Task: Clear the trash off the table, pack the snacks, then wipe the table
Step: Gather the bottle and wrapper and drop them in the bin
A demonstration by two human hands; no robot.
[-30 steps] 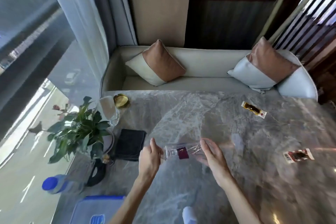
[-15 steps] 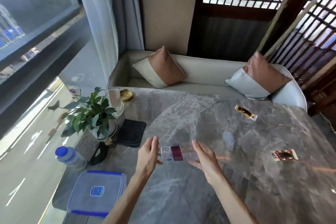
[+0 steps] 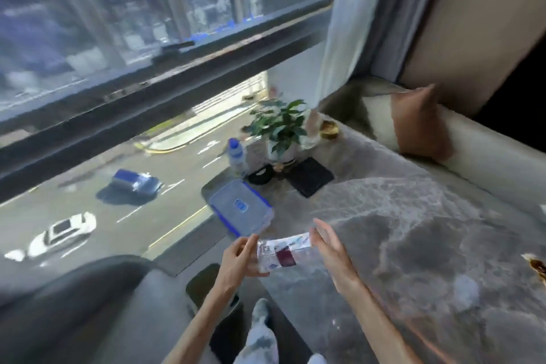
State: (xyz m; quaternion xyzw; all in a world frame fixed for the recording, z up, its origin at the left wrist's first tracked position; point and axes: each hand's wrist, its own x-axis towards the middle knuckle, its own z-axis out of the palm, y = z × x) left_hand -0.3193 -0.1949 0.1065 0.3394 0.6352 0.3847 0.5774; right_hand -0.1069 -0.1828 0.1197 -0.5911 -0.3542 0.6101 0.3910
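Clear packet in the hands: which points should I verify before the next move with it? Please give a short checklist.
1. Clear packet held: ok, left hand grips one end, right hand touches the other.
2. Packet empty or full: cannot tell.
3. Blue-lidded box open: not ok, it is closed.
4. Table free of wrappers: not ok, a wrapper lies at the right edge.
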